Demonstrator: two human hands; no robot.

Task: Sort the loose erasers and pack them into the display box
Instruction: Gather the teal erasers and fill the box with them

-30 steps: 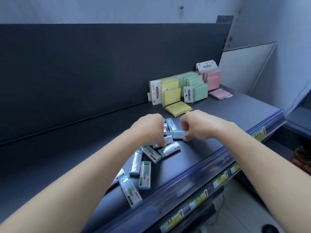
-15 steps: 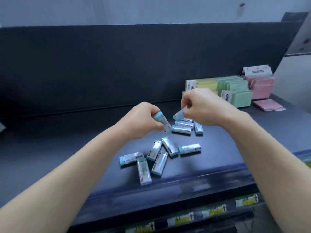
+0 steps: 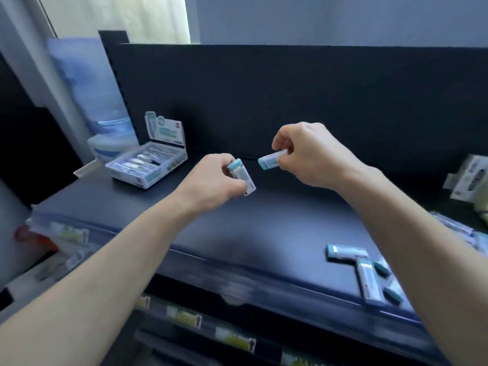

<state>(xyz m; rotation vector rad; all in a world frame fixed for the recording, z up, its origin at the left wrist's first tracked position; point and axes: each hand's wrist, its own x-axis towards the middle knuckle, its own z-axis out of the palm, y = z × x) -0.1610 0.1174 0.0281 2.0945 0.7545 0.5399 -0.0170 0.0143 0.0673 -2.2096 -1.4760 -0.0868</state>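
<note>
My left hand (image 3: 214, 180) is shut on a teal-capped eraser (image 3: 241, 175), held above the dark shelf. My right hand (image 3: 309, 157) pinches a second eraser (image 3: 270, 160) by its end, teal tip pointing left, just right of the first. The open display box (image 3: 148, 165) stands at the shelf's back left with its lid flap upright and several erasers lined up inside. Several loose erasers (image 3: 346, 251) lie at the front right of the shelf, partly hidden by my right forearm.
The dark shelf (image 3: 237, 220) has a tall black back panel (image 3: 290, 96) and a front edge with price labels (image 3: 235, 339). A large water bottle (image 3: 95, 101) stands left of the shelf. A white packet (image 3: 470, 178) stands at the far right.
The view has swung left, bringing the display box into sight. Both hands have lifted off the eraser pile, each carrying an eraser, and moved left toward the box.
</note>
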